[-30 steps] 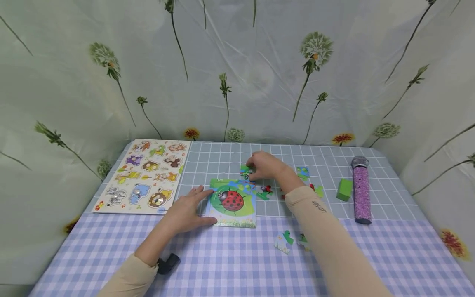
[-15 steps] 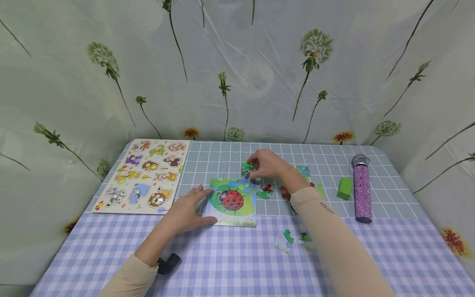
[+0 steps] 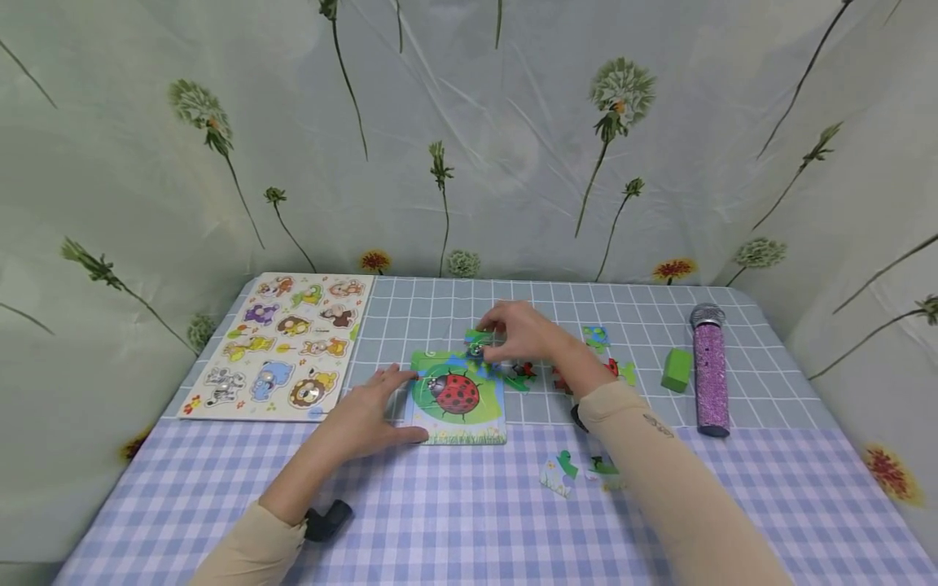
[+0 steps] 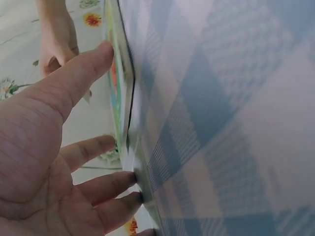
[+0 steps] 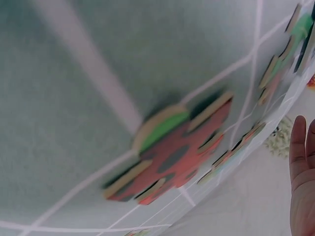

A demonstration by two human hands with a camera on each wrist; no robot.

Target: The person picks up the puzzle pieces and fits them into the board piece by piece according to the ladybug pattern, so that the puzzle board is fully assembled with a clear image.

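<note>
A square ladybug puzzle board (image 3: 456, 396) lies in the middle of the table. At its left side rests my left hand (image 3: 366, 419), fingers spread, with thumb and forefinger touching the board; the left wrist view shows the thumb (image 4: 93, 61) on its edge. My right hand (image 3: 522, 332) pinches a green and blue jigsaw piece (image 3: 476, 348) over the board's back right corner. Close by on the right lies another jigsaw piece (image 3: 521, 375). A red, black-spotted piece (image 5: 182, 157) appears large in the right wrist view, apart from the fingers.
An animal peg puzzle (image 3: 282, 346) lies at the back left. More loose pieces (image 3: 595, 337) lie right of the board, some partly behind the right arm, and a corner piece (image 3: 558, 474) lies in front. Further right are a green block (image 3: 677, 370) and a purple microphone (image 3: 711, 370).
My right hand has carried the pinched jigsaw piece slightly left and toward me, onto or over the board's back edge. My left hand stays at the board's left side.
</note>
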